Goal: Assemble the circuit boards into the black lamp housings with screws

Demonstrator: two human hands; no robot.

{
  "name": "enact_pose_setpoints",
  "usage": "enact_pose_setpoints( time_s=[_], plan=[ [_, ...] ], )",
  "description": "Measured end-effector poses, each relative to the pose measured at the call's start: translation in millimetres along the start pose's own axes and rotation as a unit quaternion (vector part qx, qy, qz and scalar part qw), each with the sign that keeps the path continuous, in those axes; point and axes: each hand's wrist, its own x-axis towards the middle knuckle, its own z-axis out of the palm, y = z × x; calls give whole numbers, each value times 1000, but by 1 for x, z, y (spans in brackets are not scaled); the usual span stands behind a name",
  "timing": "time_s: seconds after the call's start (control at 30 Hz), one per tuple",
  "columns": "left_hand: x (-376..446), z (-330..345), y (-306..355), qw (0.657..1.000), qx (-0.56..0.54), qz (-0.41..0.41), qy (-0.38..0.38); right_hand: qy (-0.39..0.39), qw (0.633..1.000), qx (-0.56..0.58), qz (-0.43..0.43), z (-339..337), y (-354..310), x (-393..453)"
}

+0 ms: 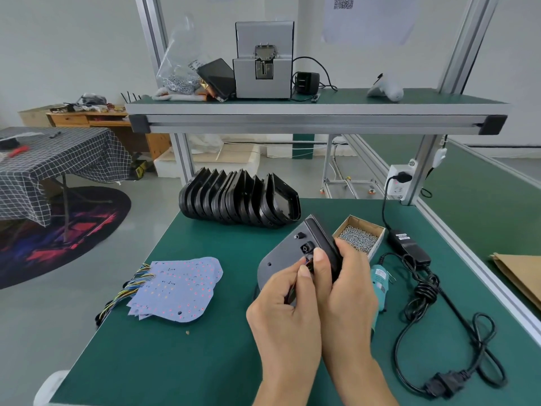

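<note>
Both hands meet over the green bench (181, 361), a little toward 4 o'clock from its middle, and hold one black lamp housing (288, 253) tilted up off the mat. The right hand (345, 291) wraps the housing's right edge, thumb laid across its face and fingers curled behind. The left hand (285, 312) curls against the lower edge, thumb and forefinger pinching at something small and dark there; it may be a wire or a tab, the view is too tight to tell.

At 12 o'clock from the hands a row of black housings (238, 200) stands on edge, leaning one on another. At 9 o'clock lies a fanned stack of pale circuit boards (178, 290) with coloured wires (128, 291) trailing off the bench's left edge. At 1 o'clock, just beside the held housing, sits a cardboard box of screws (360, 237). A teal electric screwdriver (380, 284) lies partly hidden behind the right hand, its black cable (421, 294) looping toward 4 o'clock. On the upper shelf (316, 108) stands a grey screw feeder (263, 61).
</note>
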Motion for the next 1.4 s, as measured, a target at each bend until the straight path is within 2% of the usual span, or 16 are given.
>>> enact_pose_setpoints(
  time_s=[0.13, 0.2, 0.27, 0.37, 0.5, 0.57, 0.7, 0.8, 0.87, 1.1, 1.27, 1.4],
  plan=[
    [6, -4, -4, 999, -10, -32, -29, 8, 1000, -8, 5, 1, -3, -1],
    [14, -9, -7, 997, -34, -63, -24, -18, 1000, -2, -13, -2, -5, -4],
    [28, -15, -11, 993, -61, -98, 2, -70, 997, 20, -35, -8, -3, -5],
    [45, -23, -11, 974, -169, -152, 13, -160, 981, 111, -22, -20, 6, -4],
    [49, -31, -7, 953, -246, -175, -27, -302, 935, 182, -35, -21, 11, 4],
    [49, -32, -4, 951, -253, -173, -41, -310, 920, 237, -42, -15, 10, 6],
    [51, -39, 1, 974, -178, -110, -92, -249, 927, 279, -39, -10, 11, 8],
    [56, -47, 1, 985, -73, -3, -158, -243, 919, 308, -39, -14, 9, 11],
    [62, -51, 0, 982, -38, 34, -183, -257, 910, 325, -21, -15, 6, 11],
    [76, -56, 5, 968, -45, 70, -238, -319, 870, 368, 72, -20, 1, 8],
    [93, -63, 13, 942, 48, 126, -309, -331, 889, 312, 55, -28, -2, 11],
    [96, -66, 13, 933, 53, 131, -332, -321, 907, 274, 18, -30, -3, 12]
  ],
)
